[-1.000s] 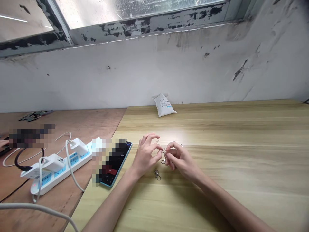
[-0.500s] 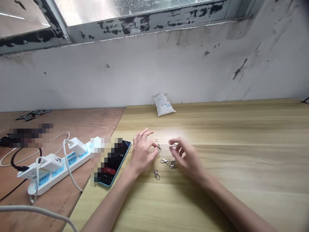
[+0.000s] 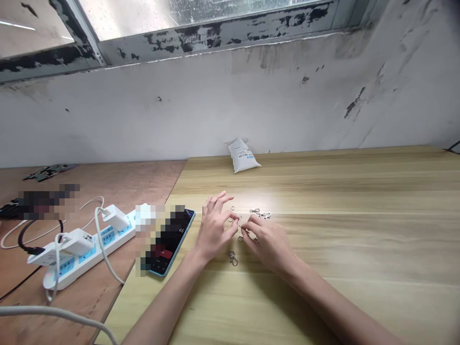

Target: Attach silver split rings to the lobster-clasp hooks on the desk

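metal clasps (image 3: 260,212) lie loose on the table (image 3: 359,215); left hand (image 3: 215,230) pinches a small ring (image 3: 235,218), right hand (image 3: 268,242) pinches a single clasp (image 3: 243,234), and i see fingertips nearly touching for fine control.

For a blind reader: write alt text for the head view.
A person's left hand and right hand pinch small metal rings and clasps on a wooden table. A phone and power strip lie left; a white bag sits by the wall.
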{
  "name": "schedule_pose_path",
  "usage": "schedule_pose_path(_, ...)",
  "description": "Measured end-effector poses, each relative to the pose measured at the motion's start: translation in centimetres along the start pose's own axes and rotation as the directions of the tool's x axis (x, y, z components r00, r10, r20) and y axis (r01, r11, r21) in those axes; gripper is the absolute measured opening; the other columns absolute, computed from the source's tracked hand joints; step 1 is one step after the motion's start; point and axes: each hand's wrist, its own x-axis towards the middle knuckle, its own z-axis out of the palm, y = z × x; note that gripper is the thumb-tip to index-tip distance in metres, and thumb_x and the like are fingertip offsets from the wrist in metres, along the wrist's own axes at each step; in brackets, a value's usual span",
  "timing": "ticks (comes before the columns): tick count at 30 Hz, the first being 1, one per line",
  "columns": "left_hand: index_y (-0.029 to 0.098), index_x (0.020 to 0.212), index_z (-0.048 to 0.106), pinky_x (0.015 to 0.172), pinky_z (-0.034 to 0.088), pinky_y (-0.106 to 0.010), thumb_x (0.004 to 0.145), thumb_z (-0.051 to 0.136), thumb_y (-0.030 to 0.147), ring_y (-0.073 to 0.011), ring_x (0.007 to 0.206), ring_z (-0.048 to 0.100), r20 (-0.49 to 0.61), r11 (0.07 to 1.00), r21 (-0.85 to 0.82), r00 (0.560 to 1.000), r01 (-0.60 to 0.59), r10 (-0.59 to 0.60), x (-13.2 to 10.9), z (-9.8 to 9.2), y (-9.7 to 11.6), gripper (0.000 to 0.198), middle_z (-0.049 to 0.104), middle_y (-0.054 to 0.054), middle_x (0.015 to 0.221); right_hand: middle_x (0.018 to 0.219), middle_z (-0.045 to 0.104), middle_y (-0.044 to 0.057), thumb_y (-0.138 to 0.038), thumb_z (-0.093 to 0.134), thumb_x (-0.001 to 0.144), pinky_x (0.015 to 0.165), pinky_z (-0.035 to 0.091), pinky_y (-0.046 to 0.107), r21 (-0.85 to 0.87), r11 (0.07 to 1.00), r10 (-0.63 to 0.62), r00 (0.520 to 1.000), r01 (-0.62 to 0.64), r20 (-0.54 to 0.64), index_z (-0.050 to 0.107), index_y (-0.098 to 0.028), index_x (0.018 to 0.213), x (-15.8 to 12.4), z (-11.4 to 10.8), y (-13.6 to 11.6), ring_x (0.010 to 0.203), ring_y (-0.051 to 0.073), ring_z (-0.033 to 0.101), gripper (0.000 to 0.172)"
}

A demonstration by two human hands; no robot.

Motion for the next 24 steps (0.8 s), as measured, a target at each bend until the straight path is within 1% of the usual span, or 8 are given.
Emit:
schedule_pose_path(3,0.023,0.085,0.068,0.114,0.021,-0.052,0.089,0.056,0.022,-0.0272,0.137,0.033,-0.011,0.997,0.071,0.999,-0.041,0.042,0.0,0.1,-0.4,0.012,0.053,-0.006,0.136,0.082,0.066,0.004,-0.026,0.047,0.093,0.049,0.028,0.026,0.108,0.994,0.020,0.998,-0.027,0.061,0.069,-0.021,0.084,-0.1,-0.1,-0.1,0.057,0.012,0.055,0.024)
schedule_pose_path(6,0.022,0.084,0.068,0.112,0.024,-0.052,0.089,0.055,0.019,-0.0279,0.135,0.036,0.060,0.992,0.104,0.996,-0.071,0.065,0.0,0.3,-1.2,0.014,0.055,-0.007,0.133,0.086,0.066,0.005,-0.028,0.045,0.094,0.049,0.028,0.026,0.071,0.993,0.098,0.995,-0.098,-0.002,0.070,-0.021,0.092,0.1,-0.1,1.3,0.056,0.012,0.055,0.026)
schedule_pose_path(12,0.021,0.087,0.069,0.096,0.039,-0.045,0.088,0.056,0.022,-0.0248,0.106,0.055,0.229,0.997,-0.074,0.973,-0.010,0.027,0.1,-1.4,-2.4,0.013,0.064,-0.007,0.111,0.092,0.064,0.004,-0.028,0.048,0.094,0.051,0.030,0.025,0.008,0.988,0.151,0.987,-0.152,0.047,0.071,-0.023,0.099,0.4,0.0,4.0,0.058,0.012,0.055,0.024)
schedule_pose_path(14,0.021,0.086,0.069,0.084,0.045,-0.035,0.088,0.058,0.028,-0.0192,0.091,0.059,0.410,0.968,-0.240,0.912,0.077,0.029,0.0,-2.4,-2.4,0.014,0.064,-0.005,0.098,0.093,0.063,0.004,-0.029,0.048,0.094,0.053,0.032,0.025,0.048,0.987,0.154,0.987,-0.156,0.046,0.070,-0.023,0.101,0.4,-0.1,3.9,0.060,0.012,0.055,0.024)
schedule_pose_path(16,0.020,0.089,0.069,0.068,0.046,-0.027,0.078,0.070,0.037,-0.0157,0.077,0.058,0.596,0.922,-0.338,0.801,0.189,0.055,-0.2,-3.0,-2.2,0.019,0.063,-0.003,0.088,0.092,0.062,0.004,-0.029,0.047,0.094,0.054,0.032,0.025,0.091,0.984,0.146,0.988,-0.150,0.055,0.069,-0.023,0.098,0.3,-0.2,3.7,0.062,0.012,0.055,0.024)
schedule_pose_path(18,0.020,0.087,0.071,0.060,0.042,-0.024,0.073,0.075,0.039,-0.0138,0.071,0.055,0.667,0.908,-0.356,0.741,0.220,0.082,-0.3,-3.0,-2.0,0.024,0.061,-0.001,0.082,0.090,0.061,0.003,-0.030,0.047,0.094,0.054,0.032,0.025,0.125,0.982,0.134,0.988,-0.142,0.074,0.069,-0.023,0.094,0.3,-0.2,3.5,0.062,0.012,0.055,0.023)
schedule_pose_path(20,0.020,0.083,0.072,0.058,0.040,-0.023,0.075,0.073,0.037,-0.0130,0.069,0.054,0.668,0.914,-0.357,0.737,0.195,0.104,-0.4,-2.7,-1.8,0.019,0.060,-0.001,0.079,0.089,0.061,0.003,-0.031,0.046,0.094,0.054,0.032,0.025,0.155,0.978,0.124,0.988,-0.137,0.087,0.068,-0.022,0.092,0.2,-0.1,3.5,0.061,0.012,0.054,0.024)
schedule_pose_path(24,0.020,0.083,0.074,0.060,0.040,-0.023,0.082,0.066,0.032,-0.0141,0.071,0.057,0.619,0.917,-0.364,0.778,0.162,0.108,-0.2,-2.2,-1.9,0.014,0.065,-0.002,0.079,0.088,0.060,0.003,-0.031,0.046,0.094,0.055,0.034,0.024,0.194,0.971,0.122,0.988,-0.138,0.092,0.068,-0.022,0.089,0.3,-0.1,3.7,0.062,0.012,0.055,0.024)
